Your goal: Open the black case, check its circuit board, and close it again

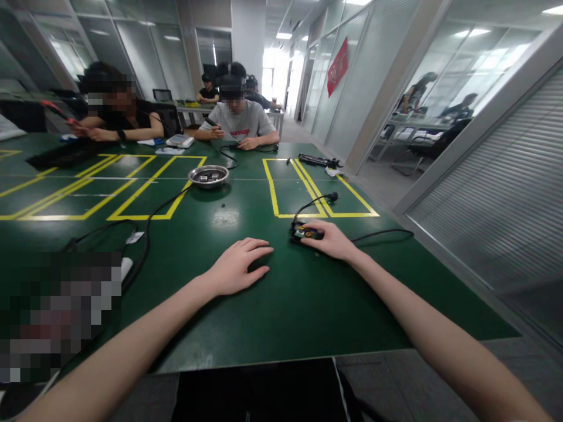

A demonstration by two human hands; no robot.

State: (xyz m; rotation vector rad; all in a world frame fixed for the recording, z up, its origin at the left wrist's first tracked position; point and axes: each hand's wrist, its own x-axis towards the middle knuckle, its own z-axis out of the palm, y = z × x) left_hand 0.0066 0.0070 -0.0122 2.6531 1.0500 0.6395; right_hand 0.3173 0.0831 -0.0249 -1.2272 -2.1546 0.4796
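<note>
My right hand (329, 239) is closed around the side of a small opened black case with a circuit board inside (301, 233), which rests on the green table. Green, yellow and copper-coloured parts show in the case. From its far end a black cord runs to a plug (333, 197). Another black cable (387, 231) comes out from behind my right hand and lies to the right. To the left, my left hand (240, 266) lies palm down on or just over the table, fingers apart and holding nothing. A short gap separates it from the case.
A metal bowl (208, 176) with small metal parts stands beyond my left hand. Yellow tape (299, 215) marks rectangles on the table (281, 316). A folded black tripod-like object (319, 160) lies at the far right. A black cable (148, 234) crosses the left side. Two people sit opposite.
</note>
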